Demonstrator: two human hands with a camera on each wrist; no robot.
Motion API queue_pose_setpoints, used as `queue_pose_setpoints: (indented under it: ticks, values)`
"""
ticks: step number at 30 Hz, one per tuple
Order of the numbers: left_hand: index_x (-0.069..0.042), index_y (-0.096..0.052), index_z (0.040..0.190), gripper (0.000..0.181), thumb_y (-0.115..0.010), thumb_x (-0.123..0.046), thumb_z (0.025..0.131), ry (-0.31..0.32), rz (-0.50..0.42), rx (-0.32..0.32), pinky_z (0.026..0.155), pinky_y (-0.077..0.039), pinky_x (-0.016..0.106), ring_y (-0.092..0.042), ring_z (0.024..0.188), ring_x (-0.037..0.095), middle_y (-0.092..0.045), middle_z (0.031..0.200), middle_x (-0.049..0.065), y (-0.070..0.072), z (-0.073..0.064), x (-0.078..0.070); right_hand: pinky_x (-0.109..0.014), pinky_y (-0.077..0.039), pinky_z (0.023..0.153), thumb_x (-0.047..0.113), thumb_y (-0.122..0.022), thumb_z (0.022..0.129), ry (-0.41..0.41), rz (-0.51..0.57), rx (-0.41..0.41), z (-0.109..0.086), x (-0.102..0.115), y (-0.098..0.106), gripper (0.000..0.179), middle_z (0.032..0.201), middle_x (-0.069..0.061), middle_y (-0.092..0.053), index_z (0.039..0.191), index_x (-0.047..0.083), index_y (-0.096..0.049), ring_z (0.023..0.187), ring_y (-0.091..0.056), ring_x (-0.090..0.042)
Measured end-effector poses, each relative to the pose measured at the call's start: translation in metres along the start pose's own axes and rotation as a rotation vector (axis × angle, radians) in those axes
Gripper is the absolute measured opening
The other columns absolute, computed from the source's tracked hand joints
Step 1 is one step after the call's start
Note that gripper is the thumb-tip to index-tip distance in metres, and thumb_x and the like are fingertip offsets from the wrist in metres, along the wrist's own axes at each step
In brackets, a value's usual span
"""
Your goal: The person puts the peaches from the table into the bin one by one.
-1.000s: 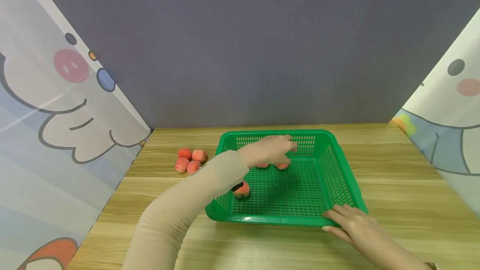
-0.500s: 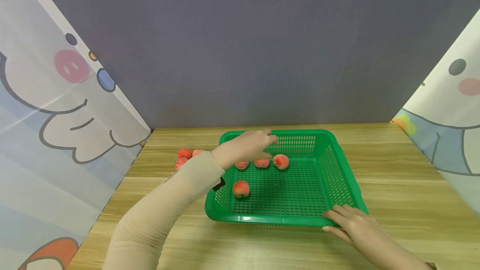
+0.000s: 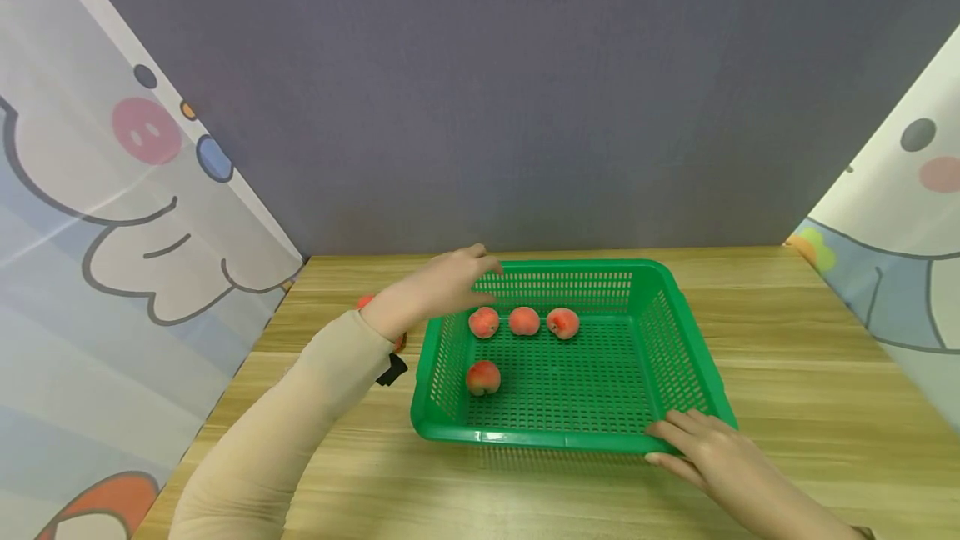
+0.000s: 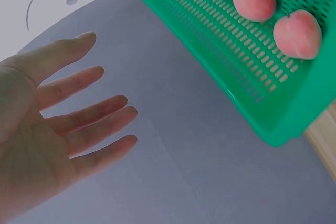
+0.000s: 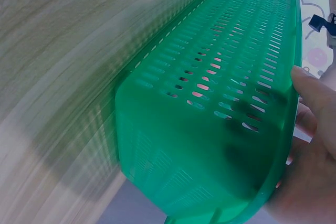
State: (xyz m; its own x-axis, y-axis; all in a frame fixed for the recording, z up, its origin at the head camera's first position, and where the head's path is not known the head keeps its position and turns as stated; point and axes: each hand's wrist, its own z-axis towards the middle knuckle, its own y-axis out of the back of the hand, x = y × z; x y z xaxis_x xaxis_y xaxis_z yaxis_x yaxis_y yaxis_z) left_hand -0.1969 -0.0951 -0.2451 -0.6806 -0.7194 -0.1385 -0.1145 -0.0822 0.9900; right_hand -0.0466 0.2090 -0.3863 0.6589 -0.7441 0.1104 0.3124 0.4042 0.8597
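Observation:
In the head view my left hand (image 3: 448,282) hovers over the back left corner of the green plastic basket (image 3: 525,437). Its fingers are spread and nothing is in them, as the left wrist view of that hand (image 4: 63,114) confirms. My right hand (image 3: 705,450) grips the basket's front right corner, thumb outside and fingers over the rim. Inside, three peaches stand in a row along the back: a left one (image 3: 483,322), a middle one (image 3: 524,321) and a right one (image 3: 562,323). Another peach (image 3: 483,377) lies at the front left.
Left of the basket, loose peaches (image 3: 365,301) lie on the wooden table (image 3: 390,482), mostly hidden behind my left wrist. A grey panel (image 3: 525,107) rises behind the table. Cartoon-printed sheets (image 3: 142,273) flank both sides.
My left hand has moved left from above the right peach to the basket's back left corner, uncovering the back row of peaches. The right hand stays on the rim.

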Motion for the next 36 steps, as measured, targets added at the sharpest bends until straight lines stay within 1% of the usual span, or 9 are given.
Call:
queue_pose_setpoints:
  ticks: [3, 6, 10, 16, 20, 24, 26, 32, 36]
  values:
    - [-0.006, -0.056, 0.112, 0.035, -0.063, -0.023, 0.083, -0.005, -0.023, -0.031, 0.077, -0.046, 0.031, -0.055, 0.092, 0.021, -0.052, 0.106, 0.009, -0.002, -0.008, 0.010, -0.039, -0.048, 0.066, 0.035, -0.067, 0.073, -0.003, -0.005, 0.002, 0.000, 0.001, 0.001, 0.020, 0.086, 0.014, -0.054, 0.088, 0.022, -0.062, 0.075, -0.055, -0.009]
    - [-0.005, -0.056, 0.112, 0.035, -0.063, -0.021, 0.082, 0.010, -0.043, -0.040, 0.077, -0.046, 0.031, -0.055, 0.091, 0.021, -0.051, 0.106, 0.010, -0.004, -0.015, 0.020, -0.039, -0.048, 0.068, 0.035, -0.067, 0.074, -0.018, -0.013, 0.023, 0.000, 0.002, 0.002, 0.021, 0.087, 0.013, -0.055, 0.089, 0.022, -0.062, 0.077, -0.056, -0.011]
    - [-0.003, -0.054, 0.114, 0.037, -0.064, -0.019, 0.082, 0.064, -0.086, -0.043, 0.076, -0.047, 0.031, -0.055, 0.091, 0.022, -0.050, 0.109, 0.011, -0.007, -0.026, 0.034, -0.040, -0.048, 0.070, 0.036, -0.066, 0.074, -0.043, -0.025, 0.052, 0.000, 0.003, 0.003, 0.022, 0.088, 0.011, -0.057, 0.090, 0.021, -0.062, 0.078, -0.057, -0.014]
    - [-0.002, -0.053, 0.114, 0.036, -0.063, -0.019, 0.083, 0.137, -0.129, -0.085, 0.081, -0.045, 0.037, -0.054, 0.098, 0.027, -0.050, 0.113, 0.014, -0.013, -0.043, 0.051, -0.041, -0.048, 0.071, 0.037, -0.066, 0.074, -0.083, -0.041, 0.076, 0.000, 0.003, 0.003, 0.023, 0.090, 0.004, -0.061, 0.090, 0.020, -0.064, 0.082, -0.060, -0.019]
    - [-0.001, -0.054, 0.112, 0.035, -0.062, -0.018, 0.083, 0.149, -0.113, -0.104, 0.078, -0.046, 0.039, -0.057, 0.091, 0.028, -0.052, 0.112, 0.017, -0.022, -0.050, 0.060, -0.042, -0.048, 0.071, 0.037, -0.066, 0.074, -0.096, -0.040, 0.090, 0.000, 0.004, 0.004, 0.023, 0.091, 0.003, -0.062, 0.090, 0.020, -0.064, 0.083, -0.060, -0.019]
    - [-0.001, -0.056, 0.110, 0.034, -0.063, -0.017, 0.082, 0.163, -0.083, -0.122, 0.074, -0.047, 0.038, -0.058, 0.086, 0.027, -0.053, 0.108, 0.015, -0.032, -0.057, 0.069, -0.042, -0.048, 0.071, 0.036, -0.065, 0.075, -0.094, -0.032, 0.092, 0.000, 0.004, 0.004, 0.024, 0.092, 0.003, -0.062, 0.091, 0.019, -0.064, 0.084, -0.060, -0.020]
    - [-0.001, -0.057, 0.109, 0.033, -0.064, -0.016, 0.082, 0.168, -0.078, -0.135, 0.074, -0.047, 0.039, -0.058, 0.088, 0.028, -0.054, 0.105, 0.014, -0.037, -0.060, 0.073, -0.042, -0.048, 0.072, 0.036, -0.065, 0.075, -0.092, -0.027, 0.090, 0.000, 0.004, 0.004, 0.024, 0.092, 0.002, -0.062, 0.091, 0.019, -0.064, 0.084, -0.060, -0.021]
    - [-0.001, -0.059, 0.103, 0.026, -0.065, -0.013, 0.080, 0.172, -0.107, -0.195, 0.075, -0.047, 0.039, -0.058, 0.087, 0.027, -0.056, 0.097, 0.011, -0.052, -0.069, 0.085, -0.043, -0.048, 0.071, 0.035, -0.065, 0.075, -0.096, -0.018, 0.090, 0.000, 0.004, 0.004, 0.024, 0.093, -0.002, -0.063, 0.092, 0.018, -0.064, 0.086, -0.060, -0.024]
    - [-0.001, -0.060, 0.099, 0.023, -0.065, -0.012, 0.079, 0.209, -0.128, -0.224, 0.073, -0.046, 0.041, -0.057, 0.085, 0.028, -0.056, 0.095, 0.012, -0.061, -0.076, 0.092, -0.044, -0.048, 0.070, 0.036, -0.065, 0.075, -0.092, -0.019, 0.084, -0.001, 0.004, 0.004, 0.025, 0.093, -0.004, -0.064, 0.092, 0.017, -0.065, 0.085, -0.061, -0.024]
